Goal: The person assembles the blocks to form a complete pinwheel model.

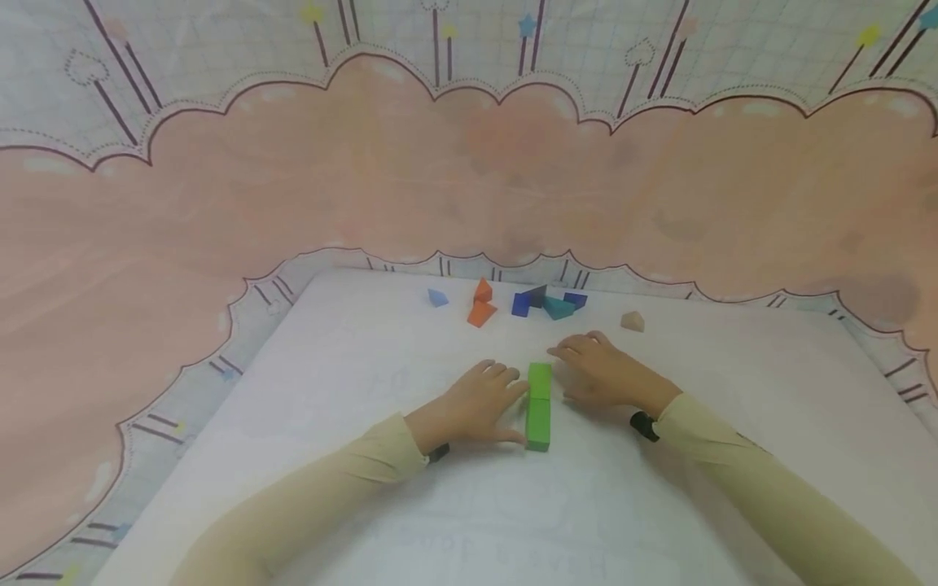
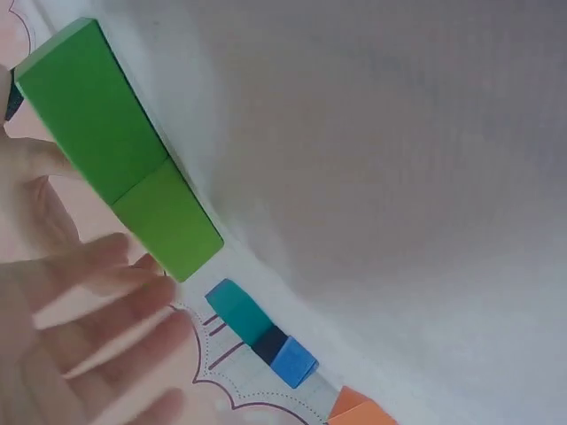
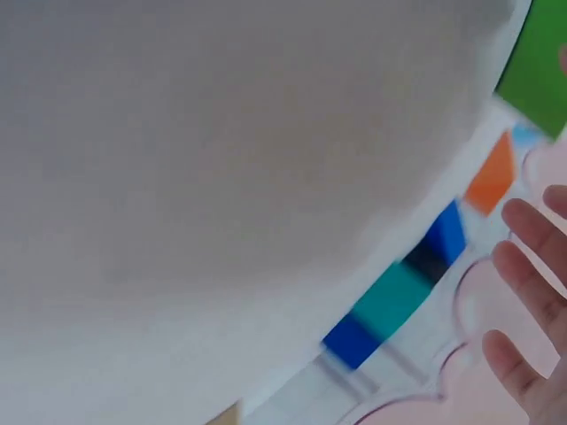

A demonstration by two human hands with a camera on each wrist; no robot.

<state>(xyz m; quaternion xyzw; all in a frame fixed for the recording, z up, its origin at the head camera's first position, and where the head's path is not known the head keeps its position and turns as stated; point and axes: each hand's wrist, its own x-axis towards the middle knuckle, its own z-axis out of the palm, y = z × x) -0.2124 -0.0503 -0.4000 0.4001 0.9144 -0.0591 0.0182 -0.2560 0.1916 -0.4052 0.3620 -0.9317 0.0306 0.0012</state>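
Two green blocks stand end to end on the white surface: a lighter green block [image 1: 540,380] at the far end and a darker green block [image 1: 538,423] nearer. Along their left side is my left hand [image 1: 479,403], fingers spread, its fingertips and thumb close to the blocks; whether they touch cannot be made out. My right hand [image 1: 607,370] lies to the right of the blocks, a small gap away, with its fingers extended and nothing held. The left wrist view shows the darker green block [image 2: 93,111] and the lighter green block [image 2: 173,221] meeting at a seam.
Toward the back edge lie a light blue piece [image 1: 437,298], orange pieces [image 1: 481,313], dark blue pieces [image 1: 520,305], a teal piece [image 1: 559,308] and a tan piece [image 1: 633,321]. A patterned cloth [image 1: 469,171] hangs behind the white table [image 1: 366,521].
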